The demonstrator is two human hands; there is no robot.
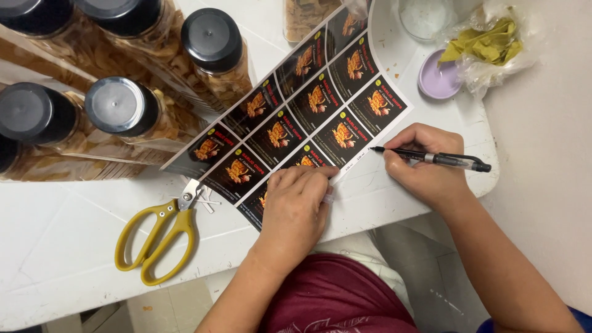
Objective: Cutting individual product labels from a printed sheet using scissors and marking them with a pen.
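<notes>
The right hand (pixel 422 163) pinches a black pen (pixel 431 158) between thumb and fingers, the pen lying nearly level with its tip pointing left and touching the white margin at the near edge of the label sheet (pixel 296 117). The left hand (pixel 296 206) lies palm down on the near corner of that sheet, fingers together and bent, pressing it flat to the desk (pixel 61 246); it holds nothing. The two hands are near each other, apart.

The sheet runs slantwise from the hands up toward the far edge, carrying rows of dark labels with orange pictures. Just left of the left hand lie yellow-handled scissors (pixel 160 237), blades shut, tip beside the sheet, with a few paper slivers (pixel 206 200) by the tip. Further left and above stand jars (pixel 123 117) with black lids, filled with pale chips. At the far right corner sit a lilac lid (pixel 435 80), a clear cup (pixel 425 18) and a crumpled plastic bag (pixel 493 43) with something yellow-green inside.
</notes>
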